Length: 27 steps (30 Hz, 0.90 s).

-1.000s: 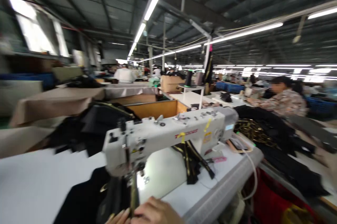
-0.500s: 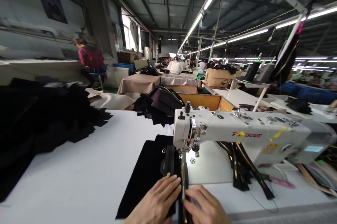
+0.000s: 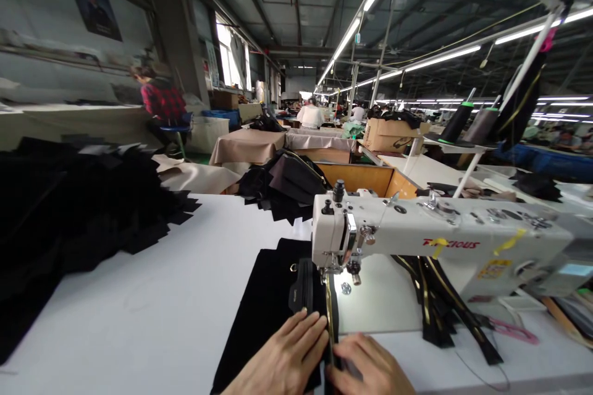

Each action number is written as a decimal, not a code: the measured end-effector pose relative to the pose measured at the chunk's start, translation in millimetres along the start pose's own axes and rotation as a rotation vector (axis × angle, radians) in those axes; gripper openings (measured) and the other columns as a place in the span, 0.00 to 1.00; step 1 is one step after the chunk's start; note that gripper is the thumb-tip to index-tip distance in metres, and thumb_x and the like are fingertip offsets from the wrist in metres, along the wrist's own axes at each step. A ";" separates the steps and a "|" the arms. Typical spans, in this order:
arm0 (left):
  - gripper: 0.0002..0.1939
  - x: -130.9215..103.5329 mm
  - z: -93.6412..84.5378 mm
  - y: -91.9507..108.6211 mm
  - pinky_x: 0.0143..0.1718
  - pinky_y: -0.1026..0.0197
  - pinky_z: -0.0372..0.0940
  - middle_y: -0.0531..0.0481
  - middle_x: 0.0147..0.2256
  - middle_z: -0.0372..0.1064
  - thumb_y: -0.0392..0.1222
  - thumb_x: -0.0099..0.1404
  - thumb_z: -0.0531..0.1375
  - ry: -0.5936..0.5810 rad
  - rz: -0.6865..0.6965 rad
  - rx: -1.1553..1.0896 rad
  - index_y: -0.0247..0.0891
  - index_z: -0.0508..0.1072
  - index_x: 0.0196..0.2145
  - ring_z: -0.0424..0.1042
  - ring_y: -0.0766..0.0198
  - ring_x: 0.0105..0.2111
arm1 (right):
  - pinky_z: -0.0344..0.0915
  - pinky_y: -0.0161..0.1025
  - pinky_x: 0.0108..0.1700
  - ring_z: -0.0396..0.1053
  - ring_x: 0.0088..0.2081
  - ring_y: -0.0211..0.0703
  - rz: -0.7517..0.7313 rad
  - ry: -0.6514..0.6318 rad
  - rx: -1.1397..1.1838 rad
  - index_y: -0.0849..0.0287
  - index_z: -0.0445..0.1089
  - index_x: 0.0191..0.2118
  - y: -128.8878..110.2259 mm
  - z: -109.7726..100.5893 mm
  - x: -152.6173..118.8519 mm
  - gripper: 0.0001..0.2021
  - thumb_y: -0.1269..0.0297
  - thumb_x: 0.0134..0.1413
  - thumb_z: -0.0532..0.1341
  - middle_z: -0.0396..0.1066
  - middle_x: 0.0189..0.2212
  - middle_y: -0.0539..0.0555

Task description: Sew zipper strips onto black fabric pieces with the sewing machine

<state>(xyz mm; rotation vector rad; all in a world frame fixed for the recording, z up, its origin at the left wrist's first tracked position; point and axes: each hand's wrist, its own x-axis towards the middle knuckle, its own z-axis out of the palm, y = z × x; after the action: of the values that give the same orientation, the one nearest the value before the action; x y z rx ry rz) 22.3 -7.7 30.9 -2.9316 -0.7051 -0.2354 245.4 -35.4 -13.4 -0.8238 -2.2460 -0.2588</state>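
My left hand [image 3: 282, 356] lies flat, fingers together, on a black fabric piece [image 3: 262, 308] spread on the white table [image 3: 139, 314]. My right hand [image 3: 370, 370] rests right beside it, fingertips pinching the fabric edge along a gold-toothed zipper [image 3: 330, 314] that runs under the needle of a white sewing machine [image 3: 435, 243]. A black zipper-pull patch [image 3: 303, 284] sits on the fabric just ahead of my left fingers.
A large heap of black fabric pieces [image 3: 69, 209] fills the table's left. Black and gold zipper strips [image 3: 445, 308] hang under the machine arm. Behind are a wooden bin [image 3: 365, 178], thread cones [image 3: 456, 123], cardboard box [image 3: 389, 134] and a seated person in red plaid [image 3: 160, 101].
My view swung from the right side of the hall back down to the machine. Both hands now show fully on the fabric and have edged slightly toward the needle.
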 end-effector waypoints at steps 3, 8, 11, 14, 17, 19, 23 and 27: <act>0.38 -1.3 3.1 -4.8 0.64 0.47 0.58 0.37 0.65 0.54 0.29 0.54 0.57 0.018 -0.011 -0.011 0.29 0.57 0.64 0.58 0.49 0.63 | 0.69 0.35 0.33 0.69 0.32 0.43 -0.020 0.012 0.011 0.60 0.71 0.35 3.3 -4.8 9.5 0.12 0.73 0.65 0.51 0.71 0.32 0.55; 0.36 5.0 1.8 -15.0 0.65 0.47 0.56 0.37 0.64 0.56 0.30 0.57 0.58 0.033 -0.020 -0.054 0.30 0.58 0.64 0.58 0.50 0.63 | 0.70 0.37 0.36 0.67 0.35 0.44 0.044 -0.048 0.074 0.59 0.72 0.39 9.2 -6.7 16.0 0.11 0.78 0.57 0.55 0.71 0.35 0.55; 0.34 11.4 1.8 -21.1 0.65 0.47 0.56 0.37 0.63 0.57 0.30 0.58 0.58 0.035 -0.024 -0.074 0.30 0.59 0.63 0.59 0.50 0.63 | 0.69 0.38 0.38 0.66 0.37 0.45 0.047 -0.103 0.096 0.59 0.72 0.41 13.4 -8.7 19.0 0.14 0.80 0.53 0.55 0.70 0.37 0.56; 0.33 16.7 4.1 -26.9 0.65 0.46 0.56 0.36 0.63 0.58 0.29 0.59 0.57 0.023 -0.037 -0.078 0.30 0.60 0.62 0.59 0.50 0.63 | 0.69 0.39 0.40 0.66 0.39 0.45 0.090 -0.177 0.146 0.59 0.72 0.43 18.2 -10.2 22.7 0.16 0.80 0.52 0.55 0.70 0.39 0.57; 0.32 21.6 5.1 -32.3 0.65 0.45 0.56 0.36 0.62 0.60 0.29 0.58 0.58 -0.009 -0.051 -0.086 0.30 0.60 0.62 0.60 0.50 0.62 | 0.69 0.41 0.43 0.66 0.41 0.46 0.122 -0.222 0.183 0.58 0.72 0.44 23.4 -9.2 25.7 0.16 0.80 0.54 0.54 0.70 0.40 0.56; 0.32 24.8 4.8 -35.9 0.65 0.45 0.56 0.36 0.61 0.61 0.29 0.59 0.58 -0.029 -0.059 -0.104 0.31 0.60 0.61 0.60 0.50 0.62 | 0.69 0.42 0.44 0.65 0.42 0.47 0.129 -0.241 0.191 0.58 0.72 0.45 27.0 -7.8 27.4 0.16 0.79 0.55 0.54 0.69 0.42 0.56; 0.32 29.9 5.2 -42.7 0.65 0.44 0.54 0.37 0.59 0.63 0.29 0.59 0.58 -0.036 -0.089 -0.151 0.32 0.59 0.61 0.60 0.50 0.62 | 0.69 0.43 0.45 0.66 0.44 0.48 0.128 -0.266 0.181 0.58 0.72 0.46 34.5 -6.1 32.8 0.16 0.80 0.55 0.55 0.69 0.42 0.56; 0.31 32.1 8.6 -47.2 0.66 0.45 0.51 0.40 0.56 0.65 0.29 0.57 0.59 0.009 -0.114 -0.193 0.34 0.60 0.58 0.62 0.52 0.60 | 0.69 0.44 0.45 0.66 0.43 0.47 0.115 -0.273 0.147 0.59 0.72 0.45 38.9 -4.8 39.8 0.16 0.81 0.55 0.55 0.70 0.41 0.57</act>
<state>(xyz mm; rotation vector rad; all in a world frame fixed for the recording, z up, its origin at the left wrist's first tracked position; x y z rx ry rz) 29.9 49.5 31.8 -3.0712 -0.8971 -0.3446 251.2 12.1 15.4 -0.9520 -2.4230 0.0783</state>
